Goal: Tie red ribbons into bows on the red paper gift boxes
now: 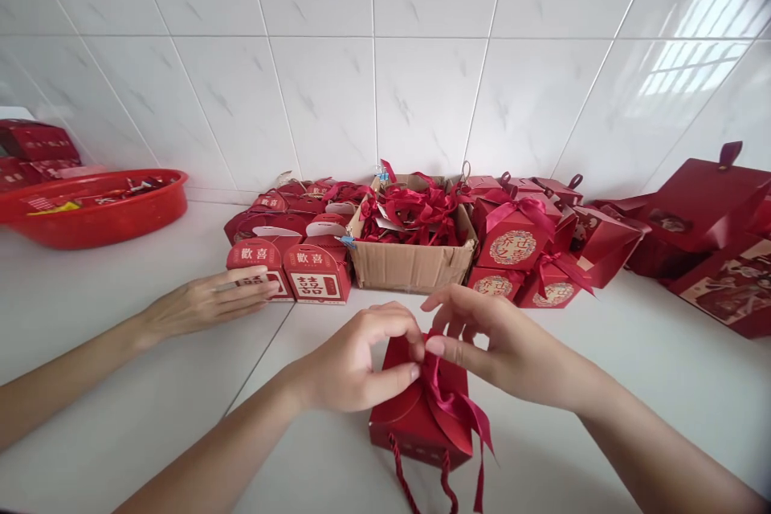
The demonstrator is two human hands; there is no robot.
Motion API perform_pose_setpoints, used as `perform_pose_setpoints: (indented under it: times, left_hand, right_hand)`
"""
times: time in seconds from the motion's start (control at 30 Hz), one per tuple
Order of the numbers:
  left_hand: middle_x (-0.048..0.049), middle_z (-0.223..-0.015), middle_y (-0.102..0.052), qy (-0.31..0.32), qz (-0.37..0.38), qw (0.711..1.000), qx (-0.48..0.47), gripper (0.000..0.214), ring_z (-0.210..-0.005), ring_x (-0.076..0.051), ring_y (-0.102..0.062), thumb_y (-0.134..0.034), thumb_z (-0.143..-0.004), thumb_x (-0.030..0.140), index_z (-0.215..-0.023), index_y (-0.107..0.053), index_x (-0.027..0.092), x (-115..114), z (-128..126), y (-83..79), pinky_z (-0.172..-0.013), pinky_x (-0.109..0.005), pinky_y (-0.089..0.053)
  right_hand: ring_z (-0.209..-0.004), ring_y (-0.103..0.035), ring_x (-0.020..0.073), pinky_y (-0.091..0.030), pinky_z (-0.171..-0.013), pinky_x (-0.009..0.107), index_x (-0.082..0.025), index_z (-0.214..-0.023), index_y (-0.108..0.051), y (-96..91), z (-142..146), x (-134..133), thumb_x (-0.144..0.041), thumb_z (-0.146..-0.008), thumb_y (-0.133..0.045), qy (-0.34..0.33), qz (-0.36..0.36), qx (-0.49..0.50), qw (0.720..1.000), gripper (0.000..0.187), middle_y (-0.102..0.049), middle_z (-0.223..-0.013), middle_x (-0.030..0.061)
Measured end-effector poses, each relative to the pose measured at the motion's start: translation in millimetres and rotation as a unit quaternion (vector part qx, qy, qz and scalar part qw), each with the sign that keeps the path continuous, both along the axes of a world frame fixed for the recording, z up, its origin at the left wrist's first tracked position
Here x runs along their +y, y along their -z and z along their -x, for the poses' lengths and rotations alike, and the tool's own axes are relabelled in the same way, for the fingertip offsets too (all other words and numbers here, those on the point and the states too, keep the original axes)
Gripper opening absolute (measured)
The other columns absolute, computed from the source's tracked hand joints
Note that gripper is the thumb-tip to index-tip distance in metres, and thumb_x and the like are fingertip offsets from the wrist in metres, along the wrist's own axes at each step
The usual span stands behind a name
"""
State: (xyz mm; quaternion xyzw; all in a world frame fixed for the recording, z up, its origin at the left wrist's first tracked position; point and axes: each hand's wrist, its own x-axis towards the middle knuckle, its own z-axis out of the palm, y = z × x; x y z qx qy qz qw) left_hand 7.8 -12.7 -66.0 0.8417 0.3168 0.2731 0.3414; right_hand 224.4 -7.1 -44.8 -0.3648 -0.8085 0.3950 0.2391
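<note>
Bows [535,214] already sat on the back boxes [511,245]; the front box [410,411], on the counter [325,466] between both hands, seemed unfinished, its ribbon [444,397] trailing, left hand [358,361] fingertips nearly together, grip unclear, right hand [511,345] fingers parted

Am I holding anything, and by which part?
Left hand and right hand are at the ribbon atop the red box; a hold can't be confirmed.

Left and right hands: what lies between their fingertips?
In the head view, the ribbon on the red gift box lies between the left hand and right hand.
</note>
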Motion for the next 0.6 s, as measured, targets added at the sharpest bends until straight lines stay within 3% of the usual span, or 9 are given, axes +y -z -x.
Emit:
perform_pose_setpoints:
  times: [0.17,0.3,0.4,0.5,0.6]
  left_hand:
    - [0.0015,-0.083,-0.057,-0.042,-0.022,0.999,0.025,0.007,-0.08,-0.013,-0.054,-0.056,-0.078,0.012,-0.078,-0.054,0.019,-5.0,-0.3,-1.9,-0.087,-0.03,-0.04]
    - [0.0012,-0.085,-0.057,-0.049,-0.003,0.999,0.021,0.005,-0.079,-0.012,-0.055,-0.056,-0.078,0.013,-0.079,-0.055,0.018,-7.8,-2.5,-2.9,-0.086,-0.03,-0.041]
    - [0.0012,-0.083,-0.056,-0.06,-0.004,0.998,0.021,0.006,-0.077,-0.012,-0.055,-0.056,-0.077,0.012,-0.078,-0.056,0.018,-9.4,-4.2,-3.8,-0.084,-0.029,-0.041]
    - [0.0007,-0.083,-0.057,-0.063,-0.009,0.998,0.021,0.009,-0.077,-0.012,-0.055,-0.054,-0.076,0.01,-0.079,-0.058,0.018,-9.7,-4.4,-4.0,-0.084,-0.029,-0.042]
    - [0.0004,-0.081,-0.06,-0.054,-0.008,0.998,0.021,0.013,-0.081,-0.014,-0.056,-0.052,-0.076,0.008,-0.079,-0.06,0.018,-8.6,-2.7,-3.3,-0.085,-0.03,-0.042]
  right_hand:
    - [-0.067,-0.055,0.0092,-0.045,-0.061,0.021,-0.023,-0.103,-0.052,2.5,0.7,0.9,-0.024,-0.09,-0.053,-0.072,-0.004,0.031,0.997,0.013,-0.06,-0.077,-0.0031]
    - [-0.07,-0.056,0.0095,-0.045,-0.063,0.022,-0.021,-0.095,-0.056,1.5,-1.3,-0.7,-0.026,-0.09,-0.054,-0.05,-0.037,0.022,0.998,0.008,-0.065,-0.084,-0.0008]
    - [-0.067,-0.056,0.0093,-0.045,-0.06,0.021,-0.02,-0.094,-0.055,4.2,1.0,1.1,-0.023,-0.089,-0.054,-0.047,-0.012,0.027,0.998,0.006,-0.065,-0.08,-0.0013]
    - [-0.064,-0.055,0.0086,-0.045,-0.058,0.02,-0.02,-0.097,-0.056,6.4,1.5,3.4,-0.017,-0.09,-0.051,-0.073,0.001,0.03,0.997,0.009,-0.063,-0.077,-0.0016]
    - [-0.073,-0.059,0.009,-0.047,-0.066,0.02,-0.021,-0.1,-0.064,5.8,-1.5,5.4,-0.011,-0.089,-0.05,-0.119,-0.051,0.021,0.991,0.02,-0.065,-0.086,0.0007]
